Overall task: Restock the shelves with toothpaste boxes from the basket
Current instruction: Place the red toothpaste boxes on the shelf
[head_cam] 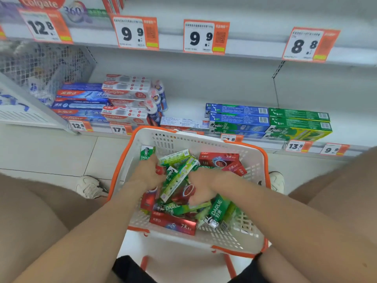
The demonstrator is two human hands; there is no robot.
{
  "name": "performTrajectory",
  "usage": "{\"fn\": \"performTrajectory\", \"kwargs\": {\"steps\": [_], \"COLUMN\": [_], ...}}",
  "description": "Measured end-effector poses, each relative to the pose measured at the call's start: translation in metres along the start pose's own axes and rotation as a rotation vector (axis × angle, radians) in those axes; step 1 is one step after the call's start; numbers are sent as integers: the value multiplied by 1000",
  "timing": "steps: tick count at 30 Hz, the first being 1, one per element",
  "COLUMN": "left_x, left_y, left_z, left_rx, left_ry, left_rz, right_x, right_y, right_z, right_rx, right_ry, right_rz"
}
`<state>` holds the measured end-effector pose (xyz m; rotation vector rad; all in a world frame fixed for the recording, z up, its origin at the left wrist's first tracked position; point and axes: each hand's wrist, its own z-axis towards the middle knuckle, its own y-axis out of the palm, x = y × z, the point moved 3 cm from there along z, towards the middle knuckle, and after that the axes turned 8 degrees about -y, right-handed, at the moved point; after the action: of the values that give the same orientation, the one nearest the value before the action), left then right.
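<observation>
Many boxes [173, 222] in basket [246, 149] crowd left hand [146, 172], right hand [201, 184], shelf [183, 105] behind

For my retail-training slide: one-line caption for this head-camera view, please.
Left hand and right hand reach among toothpaste boxes in a white basket before a partly stocked shelf.

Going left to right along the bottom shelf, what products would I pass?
Blue toothpaste boxes → red-and-white Colgate boxes → pump bottles → flat white box → blue Darlie boxes → green Darlie boxes.
</observation>
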<state>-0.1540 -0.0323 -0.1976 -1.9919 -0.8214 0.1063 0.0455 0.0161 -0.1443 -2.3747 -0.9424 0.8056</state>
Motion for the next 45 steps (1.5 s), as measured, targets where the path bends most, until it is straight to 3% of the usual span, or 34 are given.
{"fn": "performTrajectory", "kwargs": {"steps": [5,9,12,16,19,23,27,31,33,36,39,42,45], "left_x": [21,60,87,109,121,129,147,161,167,173,176,174,169], "left_y": [-68,-135,-192,-255,-281,-289,-295,-317,-334,-359,-367,-363,-357], "left_z": [-23,-38,-53,-71,-83,-80,-77,-66,-65,-73,-67,-45,-27], "left_rx": [184,35,30,243,380,562,583,615,723,1075,1293,1264,1194], "left_ry": [2,73,215,390,481,475,474,571,625,720,709,628,562], "left_rz": [-484,-835,-816,-674,-717,-907,-1076,-1045,-978,-792,-627,-579,-542], "right_x": [-5,-22,-29,-17,-8,1,4,9,15,19,16,7,8], "right_y": [-68,-124,-160,-197,-226,-262,-275,-285,-296,-316,-334,-345,-353], "right_z": [-33,-74,-104,-129,-140,-150,-153,-141,-135,-134,-140,-133,-116], "right_rx": [403,658,759,832,958,1224,1413,1491,1474,1523,1771,1851,1822], "right_ry": [-84,-181,-215,-296,-349,-373,-329,-354,-355,-354,-472,-606,-533], "right_rz": [45,99,132,287,456,654,766,1038,1241,1475,1198,739,564]}}
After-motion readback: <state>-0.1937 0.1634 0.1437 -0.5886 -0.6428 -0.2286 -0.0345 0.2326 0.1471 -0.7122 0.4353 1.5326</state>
